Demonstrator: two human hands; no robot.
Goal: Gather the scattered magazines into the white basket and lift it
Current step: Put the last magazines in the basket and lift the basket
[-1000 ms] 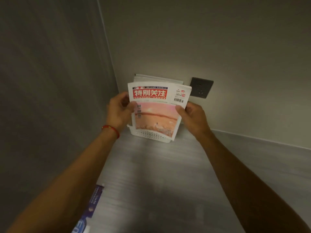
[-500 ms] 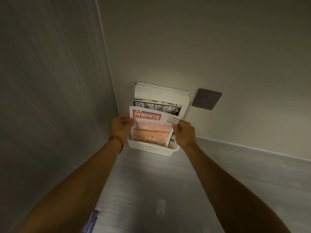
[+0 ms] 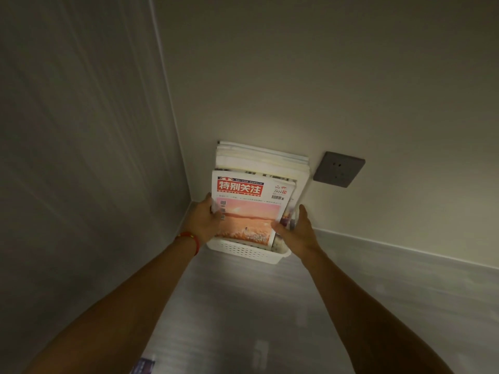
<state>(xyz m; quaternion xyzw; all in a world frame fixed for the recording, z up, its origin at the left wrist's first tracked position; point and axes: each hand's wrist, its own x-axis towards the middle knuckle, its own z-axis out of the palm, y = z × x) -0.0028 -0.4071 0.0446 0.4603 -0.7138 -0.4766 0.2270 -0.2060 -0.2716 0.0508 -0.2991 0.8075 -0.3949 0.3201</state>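
A magazine (image 3: 249,209) with a red title band and a pink sunset cover stands upright at the front of the white perforated basket (image 3: 243,251). Several more magazines (image 3: 259,160) stand behind it and lean on the wall. My left hand (image 3: 202,220) grips the front magazine's left edge, thumb on the cover. My right hand (image 3: 297,233) pinches its right edge, thumb on the front and fingers pointing up along the side. The basket sits on the grey surface in the corner of two walls.
Another magazine (image 3: 143,367) lies on the grey surface at the bottom left, cut off by the frame edge. A dark wall socket (image 3: 339,168) is on the wall right of the basket. A wall runs close along the left side.
The pink magazine went down from in front of the basket into it, in front of the other magazines. Both hands followed it down and stay at its edges.
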